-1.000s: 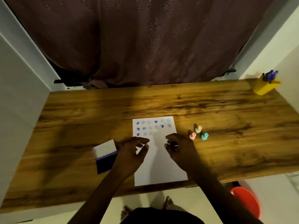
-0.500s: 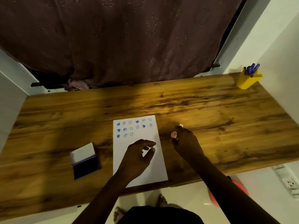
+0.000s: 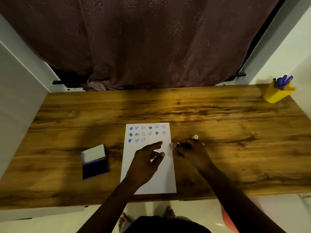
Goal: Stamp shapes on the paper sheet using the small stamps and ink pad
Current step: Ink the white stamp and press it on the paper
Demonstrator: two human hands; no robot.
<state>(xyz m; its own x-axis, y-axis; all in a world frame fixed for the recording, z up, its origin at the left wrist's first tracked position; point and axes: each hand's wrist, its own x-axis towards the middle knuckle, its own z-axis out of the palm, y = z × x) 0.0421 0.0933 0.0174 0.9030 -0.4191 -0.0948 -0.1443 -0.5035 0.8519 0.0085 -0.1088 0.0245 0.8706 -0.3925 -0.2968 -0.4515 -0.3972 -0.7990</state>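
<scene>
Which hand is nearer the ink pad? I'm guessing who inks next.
Left. The left hand hovers over the paper, just right of the ink pad; the right hand sits beyond the paper's right edge.

A white paper sheet (image 3: 149,179) lies on the wooden table (image 3: 218,118), its top part carrying three rows of blue stamped marks (image 3: 146,133), hearts and round faces. The left hand (image 3: 146,160) hovers over the sheet with fingers spread. The right hand (image 3: 190,150) sits at the sheet's right edge, pinching a pink stamp (image 3: 171,145); a cream stamp (image 3: 195,137) shows behind it. An open ink pad (image 3: 95,161) lies left of the sheet, and a yellow pen holder (image 3: 277,93) stands at the far right corner
</scene>
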